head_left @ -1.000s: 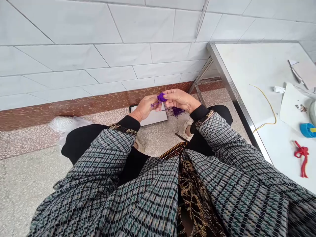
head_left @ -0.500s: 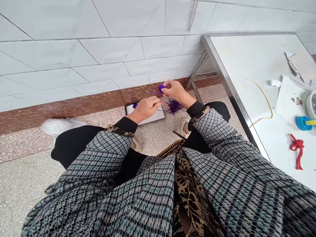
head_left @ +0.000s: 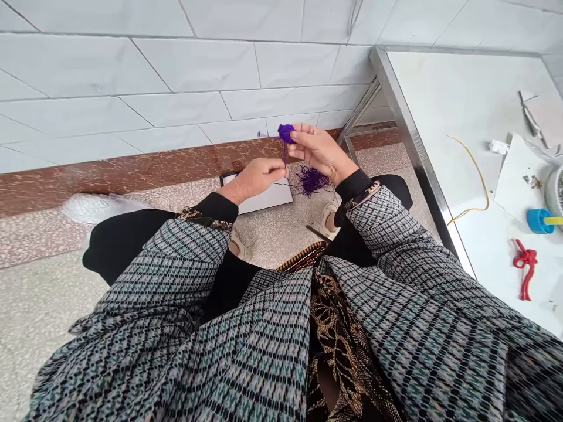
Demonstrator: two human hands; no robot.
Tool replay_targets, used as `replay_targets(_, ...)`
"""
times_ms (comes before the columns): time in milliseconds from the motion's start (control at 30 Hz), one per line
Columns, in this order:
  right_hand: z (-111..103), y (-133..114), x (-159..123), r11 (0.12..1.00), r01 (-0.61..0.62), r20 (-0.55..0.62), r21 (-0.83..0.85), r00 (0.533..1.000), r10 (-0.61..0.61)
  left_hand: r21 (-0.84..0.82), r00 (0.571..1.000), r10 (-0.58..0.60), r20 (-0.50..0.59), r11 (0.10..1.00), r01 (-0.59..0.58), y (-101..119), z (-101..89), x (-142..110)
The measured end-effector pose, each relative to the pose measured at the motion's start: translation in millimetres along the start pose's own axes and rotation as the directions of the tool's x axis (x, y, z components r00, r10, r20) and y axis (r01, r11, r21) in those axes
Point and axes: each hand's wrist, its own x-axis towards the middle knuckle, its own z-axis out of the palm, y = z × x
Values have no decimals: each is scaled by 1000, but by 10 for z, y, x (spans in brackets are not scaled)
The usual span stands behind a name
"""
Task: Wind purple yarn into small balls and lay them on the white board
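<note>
A small bundle of purple yarn (head_left: pixel 286 133) is pinched in my right hand (head_left: pixel 320 151), and a loose tail sticks out from it to the left. From the bundle a purple strand (head_left: pixel 285 155) runs down to my left hand (head_left: pixel 256 177), whose fingertips are closed on it. Below the hands, a white board with a dark edge (head_left: pixel 268 198) lies on the floor, partly hidden by my left hand. A heap of cut purple yarn (head_left: pixel 312 180) rests beside the board, behind my right wrist.
To the right stands a metal-edged table (head_left: pixel 422 129) with a yellow cord (head_left: pixel 477 170), a red knotted cord (head_left: pixel 525 264) and a blue cap (head_left: pixel 540 221) on it. A clear plastic bag (head_left: pixel 94 210) lies by the tiled wall at left. A dark thin tool (head_left: pixel 317 232) is near my shoe.
My right hand has risen with the yarn bundle, away from my left hand. The strand between them is now longer and stretched. The camera view has shifted slightly.
</note>
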Motion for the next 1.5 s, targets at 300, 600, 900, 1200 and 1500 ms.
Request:
replay_targets(300, -71, 35, -117, 943, -14, 414, -332, 896, 159, 22, 997, -19, -73, 1000, 20, -39, -225, -14)
replay_targets(600, -10, 118, 50, 931, 11, -52, -364, 998, -32, 25, 991, 34, 130, 999, -37, 14, -61, -65)
replay_targets(900, 46, 16, -14, 997, 22, 176, -77, 984, -8, -38, 991, -86, -99, 996, 83, -22, -284, -54)
replay_targets(1200, 108, 150, 66, 805, -9, 146, -593, 982, 119, 2, 995, -1, 104, 1000, 1, 138, -275, -146)
replay_targets(1500, 187, -81, -84, 989, -129, 332, -67, 932, 144, -45, 984, -139, -112, 990, 135, -107, -300, -54)
